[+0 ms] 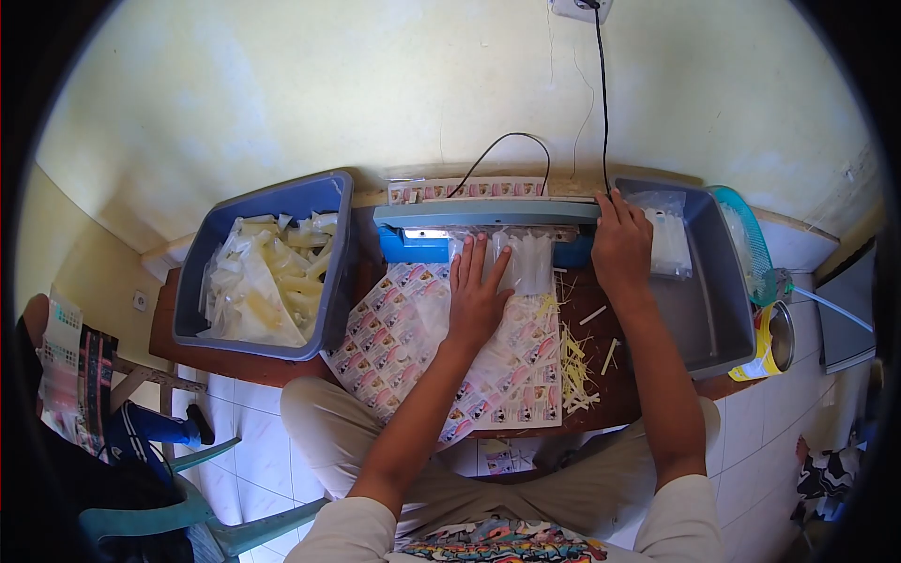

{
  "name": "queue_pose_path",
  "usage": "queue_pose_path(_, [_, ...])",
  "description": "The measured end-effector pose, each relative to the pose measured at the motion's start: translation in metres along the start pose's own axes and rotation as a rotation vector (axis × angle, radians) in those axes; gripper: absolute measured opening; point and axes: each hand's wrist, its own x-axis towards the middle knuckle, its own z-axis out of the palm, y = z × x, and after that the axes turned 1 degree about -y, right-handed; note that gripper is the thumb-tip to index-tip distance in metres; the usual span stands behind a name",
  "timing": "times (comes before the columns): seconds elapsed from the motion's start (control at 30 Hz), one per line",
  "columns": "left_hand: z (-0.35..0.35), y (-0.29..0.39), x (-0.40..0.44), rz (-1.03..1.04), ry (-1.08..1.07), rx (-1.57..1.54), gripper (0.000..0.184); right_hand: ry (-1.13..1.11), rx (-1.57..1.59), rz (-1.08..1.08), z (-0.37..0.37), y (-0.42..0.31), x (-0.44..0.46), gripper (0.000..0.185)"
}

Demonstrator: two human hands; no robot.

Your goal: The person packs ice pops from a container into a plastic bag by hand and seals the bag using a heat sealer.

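Observation:
A blue heat sealer (413,246) stands against the wall, its long upper arm (488,215) across the top. A clear plastic bag (531,261) of whitish tube-like pieces lies with its far edge at the sealer's jaw. My left hand (479,298) rests flat on the bag, fingers spread. My right hand (622,239) is curled over the right end of the sealer's arm; its fingertips are partly hidden. Under my left hand are printed label sheets (394,328) with pink pictures, spread on the table.
A grey-blue bin (343,253) of pale filled packets stands left. Another grey bin (699,324) at right holds a clear packet (668,239). Yellowish strips (577,366) litter the brown table (610,399). Beyond are a green basket (746,225) and a yellow can (771,342). A black cord (603,103) hangs down.

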Motion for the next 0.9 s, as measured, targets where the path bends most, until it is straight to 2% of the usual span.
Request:
queue_pose_path(0.27, [-0.007, -0.002, 0.000, -0.002, -0.030, -0.016, 0.090, -0.003, -0.012, -0.035, 0.008, -0.001, -0.007, 0.056])
queue_pose_path(0.57, [-0.028, -0.006, 0.003, 0.039, -0.119, 0.028, 0.093, -0.047, 0.007, -0.051, 0.003, 0.000, -0.009, 0.063])
queue_pose_path(0.73, [-0.057, -0.019, 0.007, 0.133, -0.267, -0.013, 0.093, -0.064, 0.012, -0.045, 0.004, -0.002, -0.013, 0.067])
queue_pose_path(0.9, [-0.074, -0.025, 0.003, 0.084, -0.309, 0.051, 0.087, -0.102, 0.031, -0.023, 0.002, -0.005, -0.016, 0.071])
